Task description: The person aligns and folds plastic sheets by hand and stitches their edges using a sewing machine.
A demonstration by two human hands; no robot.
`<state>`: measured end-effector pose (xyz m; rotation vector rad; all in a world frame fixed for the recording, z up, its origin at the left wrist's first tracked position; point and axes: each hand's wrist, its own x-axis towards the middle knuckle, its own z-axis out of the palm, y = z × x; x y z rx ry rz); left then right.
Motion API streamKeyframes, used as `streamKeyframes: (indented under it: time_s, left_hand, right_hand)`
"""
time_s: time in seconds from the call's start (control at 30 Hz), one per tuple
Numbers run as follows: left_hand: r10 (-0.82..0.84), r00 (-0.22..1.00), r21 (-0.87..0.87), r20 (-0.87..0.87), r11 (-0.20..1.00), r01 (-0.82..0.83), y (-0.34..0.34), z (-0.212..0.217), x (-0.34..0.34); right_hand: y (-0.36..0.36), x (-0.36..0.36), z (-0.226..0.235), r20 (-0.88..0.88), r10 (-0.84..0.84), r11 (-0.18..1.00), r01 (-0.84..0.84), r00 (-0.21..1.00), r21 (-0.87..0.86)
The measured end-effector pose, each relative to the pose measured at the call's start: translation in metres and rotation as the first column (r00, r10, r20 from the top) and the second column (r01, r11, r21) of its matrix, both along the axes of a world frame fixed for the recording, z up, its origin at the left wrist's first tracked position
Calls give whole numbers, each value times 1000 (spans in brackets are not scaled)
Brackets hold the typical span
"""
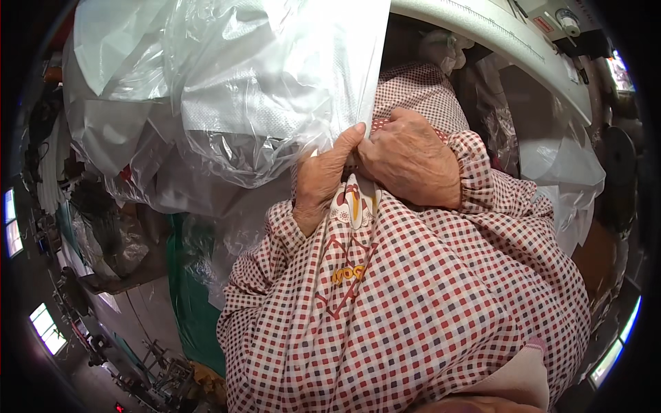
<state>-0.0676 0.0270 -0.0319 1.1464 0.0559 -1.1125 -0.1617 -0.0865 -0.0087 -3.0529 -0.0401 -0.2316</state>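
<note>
A large white woven plastic sheet with clear film over it [261, 89] hangs down in front of me from the upper left. My left hand [322, 177] pinches its lower right corner, thumb extended along the edge. Right beside it, my right hand [412, 160] is closed, its curled fingers meeting the same corner. The fingertips of both hands are mostly hidden under the knuckles and the sheet. Both hands are close in front of my checked smock [441, 275], whose cloth is bunched just below them.
A white curved machine table edge with a ruler scale [475, 24] runs across the upper right, with a control knob [569, 23] beyond it. More translucent plastic [561, 162] hangs at the right. Green cloth [182, 289] and dark machinery [162, 372] lie to the left.
</note>
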Motion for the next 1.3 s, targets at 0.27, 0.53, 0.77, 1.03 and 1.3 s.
streamKeyframes:
  time_s: [0.27,0.53,0.77,1.03,1.3]
  left_hand:
    - [-33,995,-27,-95,999,31,9,4,2]
    - [-679,413,212,607,639,739,37,12,10]
    - [468,-159,-274,869,724,633,27,51,-39]
    - [117,-627,123,770,937,326,25,14,32]
    - [146,-642,86,753,945,316,19,12,29]
  right_hand:
    - [-41,-6,-28,-225,-177,322,273,958,906]
    - [-37,1,-14,-320,-3,-107,318,947,942]
    - [-32,11,-19,-276,-45,-179,264,960,948]
    - [-29,7,-8,-216,20,-455,201,976,868]
    - [-28,4,-8,-221,-17,-362,200,975,910]
